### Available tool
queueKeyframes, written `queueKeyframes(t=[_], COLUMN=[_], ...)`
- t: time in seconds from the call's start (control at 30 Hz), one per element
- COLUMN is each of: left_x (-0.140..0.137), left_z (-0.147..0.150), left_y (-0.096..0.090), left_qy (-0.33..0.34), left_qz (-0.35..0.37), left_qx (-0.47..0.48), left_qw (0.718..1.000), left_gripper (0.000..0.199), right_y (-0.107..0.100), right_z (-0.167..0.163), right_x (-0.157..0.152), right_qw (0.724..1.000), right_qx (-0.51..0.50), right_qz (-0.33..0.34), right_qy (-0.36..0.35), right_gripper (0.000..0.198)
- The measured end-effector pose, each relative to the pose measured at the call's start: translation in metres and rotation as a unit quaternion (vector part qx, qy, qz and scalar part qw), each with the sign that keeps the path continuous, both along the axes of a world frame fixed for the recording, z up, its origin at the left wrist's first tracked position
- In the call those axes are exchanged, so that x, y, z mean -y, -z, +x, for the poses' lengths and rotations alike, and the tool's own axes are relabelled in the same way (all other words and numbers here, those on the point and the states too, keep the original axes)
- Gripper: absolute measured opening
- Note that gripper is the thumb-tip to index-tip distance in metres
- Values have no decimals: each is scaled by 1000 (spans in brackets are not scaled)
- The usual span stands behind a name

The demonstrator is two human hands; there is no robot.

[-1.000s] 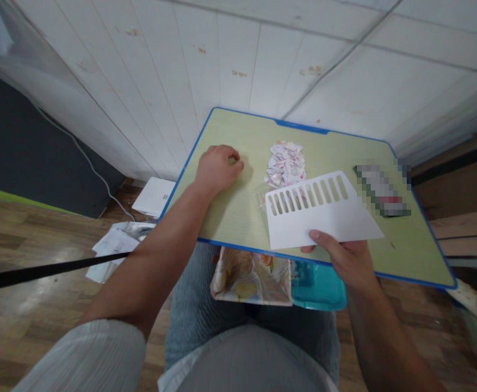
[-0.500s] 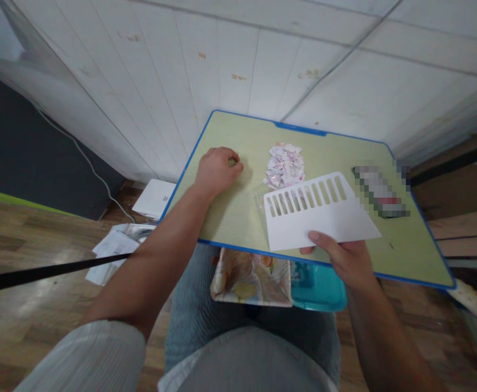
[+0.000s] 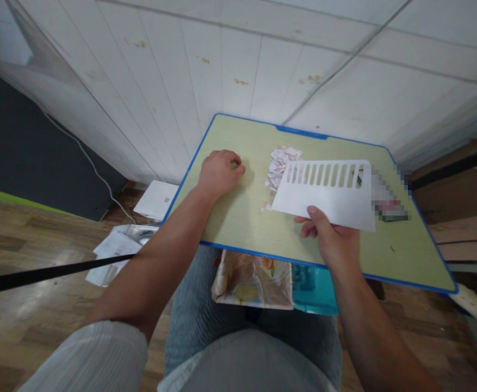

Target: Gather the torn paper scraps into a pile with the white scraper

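My right hand (image 3: 336,239) grips the lower edge of a white flat sheet (image 3: 323,198), thumb on top and fingers beneath. A row of long slots runs along its far side. The sheet is held over the yellow-green table (image 3: 254,223) and partly covers a heap of torn paper scraps (image 3: 281,163). To the left of the heap, my left hand (image 3: 222,171) rests on the table with its fingers curled in toward the thumb. Whether anything is between those fingers is hidden. A small scrap (image 3: 266,207) lies near the sheet's lower left corner.
A phone-like object (image 3: 389,201), blurred out, lies at the table's right. Below the front edge are a patterned fabric-lined box (image 3: 254,277) and a teal plastic tray (image 3: 314,288). White boxes (image 3: 155,198) and papers (image 3: 116,245) sit on the floor at left; a wall stands behind.
My right hand has moved the white sheet rightward and away from me, turning it slightly; it now overlaps the phone-like object. The small scrap has come into view. My left hand stays put.
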State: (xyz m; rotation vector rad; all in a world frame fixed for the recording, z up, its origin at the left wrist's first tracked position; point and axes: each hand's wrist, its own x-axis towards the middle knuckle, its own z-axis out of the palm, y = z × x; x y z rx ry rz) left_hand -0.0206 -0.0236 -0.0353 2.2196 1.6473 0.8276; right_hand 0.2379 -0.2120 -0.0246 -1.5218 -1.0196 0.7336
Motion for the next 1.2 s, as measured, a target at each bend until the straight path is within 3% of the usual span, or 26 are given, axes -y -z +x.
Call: queueKeyframes(t=[0.53, 0.83, 1.2], left_x=[2, 2, 2], left_z=[1, 1, 2], left_y=[-4, -4, -3], left_qy=[1, -5, -9], left_qz=[-17, -9, -7], left_qx=[-13, -16, -18], left_qw=[1000, 1000, 1000], left_gripper=[25, 24, 23], right_y=[3, 7, 10], right_z=[-10, -2, 11], right_x=[-1, -5, 3], right_qw=[994, 999, 998], right_qx=[5, 34, 64], right_qz=[49, 6, -17], right_qy=[100, -2, -11], right_gripper=[58, 58, 55])
